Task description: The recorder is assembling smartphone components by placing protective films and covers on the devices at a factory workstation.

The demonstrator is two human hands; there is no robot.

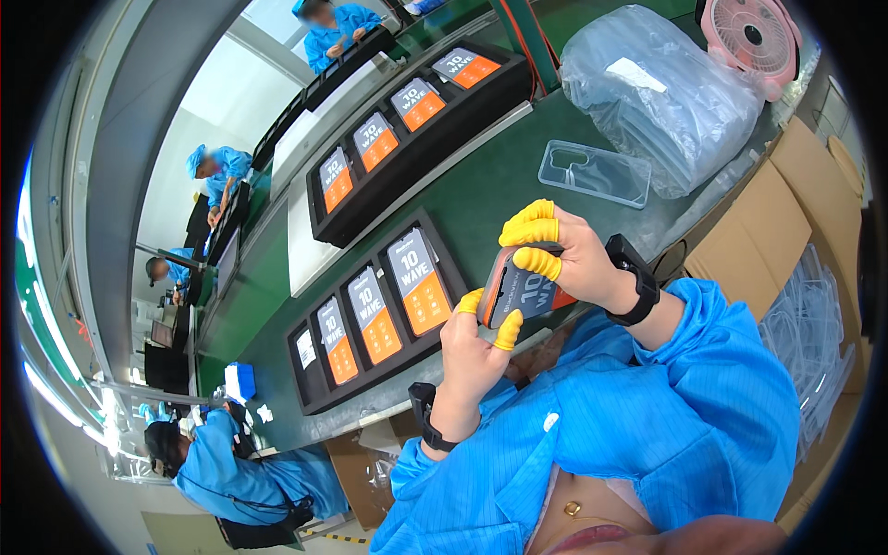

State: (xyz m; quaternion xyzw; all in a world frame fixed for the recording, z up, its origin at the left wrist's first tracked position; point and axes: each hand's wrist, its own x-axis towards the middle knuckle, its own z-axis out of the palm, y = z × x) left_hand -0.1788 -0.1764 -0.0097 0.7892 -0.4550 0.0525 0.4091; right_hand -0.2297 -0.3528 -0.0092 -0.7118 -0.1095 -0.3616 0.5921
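Observation:
Both my hands hold one smartphone point(520, 294) with a grey and orange screen sticker, close to my chest. My right hand point(564, 254) grips its upper edge, its fingertips in yellow finger cots. My left hand point(472, 347) pinches the lower edge with yellow-capped thumb and finger. A black wrist strap sits on each wrist. On the green belt ahead lies a clear phone case point(595, 172), apart from both hands.
A black tray point(319, 398) holding several phones lies left of my hands; a second such tray point(370, 199) is farther along the belt. A bag of clear cases point(661, 92), a pink fan point(754, 37) and a cardboard box point(768, 231) stand right. Other workers in blue sit along the line.

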